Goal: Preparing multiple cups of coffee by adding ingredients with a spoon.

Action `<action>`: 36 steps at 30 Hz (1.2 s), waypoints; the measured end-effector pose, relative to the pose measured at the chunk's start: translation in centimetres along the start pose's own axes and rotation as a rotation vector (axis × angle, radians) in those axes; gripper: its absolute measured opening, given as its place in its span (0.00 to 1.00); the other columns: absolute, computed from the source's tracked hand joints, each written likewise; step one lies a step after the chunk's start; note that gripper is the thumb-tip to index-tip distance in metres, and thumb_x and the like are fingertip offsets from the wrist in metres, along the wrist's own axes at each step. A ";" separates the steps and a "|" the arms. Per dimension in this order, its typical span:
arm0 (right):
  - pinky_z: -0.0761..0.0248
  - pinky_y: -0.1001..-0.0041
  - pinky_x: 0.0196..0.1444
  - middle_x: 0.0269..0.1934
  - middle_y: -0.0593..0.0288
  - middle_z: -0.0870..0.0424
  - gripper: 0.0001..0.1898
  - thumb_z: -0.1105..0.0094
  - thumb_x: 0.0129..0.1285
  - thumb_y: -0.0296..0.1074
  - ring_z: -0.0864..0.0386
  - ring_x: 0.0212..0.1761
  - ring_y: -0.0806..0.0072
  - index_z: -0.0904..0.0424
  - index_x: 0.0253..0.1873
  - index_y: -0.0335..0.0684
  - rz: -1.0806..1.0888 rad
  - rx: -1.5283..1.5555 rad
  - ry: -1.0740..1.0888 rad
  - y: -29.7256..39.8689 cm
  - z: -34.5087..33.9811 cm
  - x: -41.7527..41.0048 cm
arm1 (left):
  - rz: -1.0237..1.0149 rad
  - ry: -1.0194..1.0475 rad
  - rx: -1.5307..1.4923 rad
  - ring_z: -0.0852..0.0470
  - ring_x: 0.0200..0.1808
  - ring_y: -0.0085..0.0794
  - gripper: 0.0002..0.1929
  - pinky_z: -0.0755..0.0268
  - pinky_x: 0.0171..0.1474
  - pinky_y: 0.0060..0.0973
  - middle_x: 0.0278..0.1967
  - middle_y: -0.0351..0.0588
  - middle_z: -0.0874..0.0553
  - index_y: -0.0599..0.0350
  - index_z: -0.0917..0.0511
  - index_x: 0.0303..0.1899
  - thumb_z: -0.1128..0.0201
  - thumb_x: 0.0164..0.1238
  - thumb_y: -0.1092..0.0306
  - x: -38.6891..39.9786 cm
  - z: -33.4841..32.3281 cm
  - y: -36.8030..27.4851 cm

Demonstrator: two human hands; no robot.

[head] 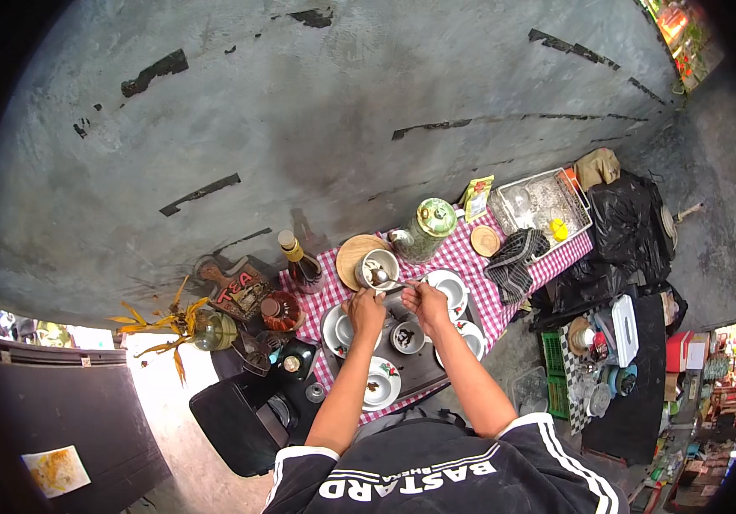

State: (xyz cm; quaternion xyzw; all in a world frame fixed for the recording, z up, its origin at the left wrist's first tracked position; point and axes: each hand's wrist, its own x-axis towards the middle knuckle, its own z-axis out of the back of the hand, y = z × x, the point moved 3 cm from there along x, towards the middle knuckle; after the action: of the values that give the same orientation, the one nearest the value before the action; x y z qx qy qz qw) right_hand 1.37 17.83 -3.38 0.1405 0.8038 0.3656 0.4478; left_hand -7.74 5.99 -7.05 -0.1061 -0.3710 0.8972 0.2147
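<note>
My left hand (366, 315) grips the near side of a white cup (394, 262), which holds a pale and dark substance I cannot identify. Between the fingers of my right hand (427, 305) is a metal spoon (380, 276), its bowl over the cup's mouth. Beneath my wrists lies a dark tray (420, 383). On it stands a small white cup (409, 351) with dark bits inside. Around that are several white cups on floral saucers, among them one cup (450, 288) at the right and another (377, 380) near the front edge. My left forearm partly covers a cup (343, 329).
A green enamel pot (431, 231) stands behind the tray on a checked cloth (464, 252). Left are a dark bottle (304, 265) and a round wooden board (346, 258). A wire basket (502, 212) and a dark striped cloth (514, 265) lie right. A grey wall (342, 141) rises behind.
</note>
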 end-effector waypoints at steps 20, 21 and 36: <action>0.22 0.74 0.43 0.38 0.54 0.19 0.15 0.54 0.71 0.31 0.18 0.37 0.71 0.26 0.54 0.25 0.058 0.147 -0.083 -0.6 3.9 -6.8 | 0.007 0.058 -0.356 0.17 0.39 0.52 0.10 0.27 0.45 0.39 0.37 0.62 0.16 0.69 0.18 0.35 0.35 0.62 0.68 1.7 0.9 2.8; 0.22 0.74 0.43 0.38 0.54 0.19 0.15 0.54 0.71 0.31 0.19 0.37 0.72 0.25 0.54 0.26 0.066 0.152 -0.086 -0.7 3.9 -7.1 | 0.057 0.021 -0.434 0.19 0.41 0.54 0.09 0.28 0.46 0.40 0.36 0.61 0.17 0.69 0.19 0.33 0.36 0.62 0.69 1.3 1.6 2.5; 0.22 0.77 0.39 0.36 0.55 0.18 0.15 0.57 0.72 0.30 0.19 0.34 0.74 0.25 0.55 0.26 -0.049 0.102 0.061 -2.7 3.9 -7.5 | 0.046 -0.108 -0.349 0.19 0.44 0.41 0.15 0.28 0.50 0.35 0.41 0.53 0.19 0.62 0.26 0.48 0.38 0.59 0.79 -7.3 7.5 3.7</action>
State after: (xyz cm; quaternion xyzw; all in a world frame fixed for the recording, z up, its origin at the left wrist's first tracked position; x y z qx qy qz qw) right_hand 8.99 13.63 -1.96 0.1324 0.8379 0.3172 0.4241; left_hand -5.00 -4.42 -4.16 -0.1017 -0.5297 0.8282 0.1520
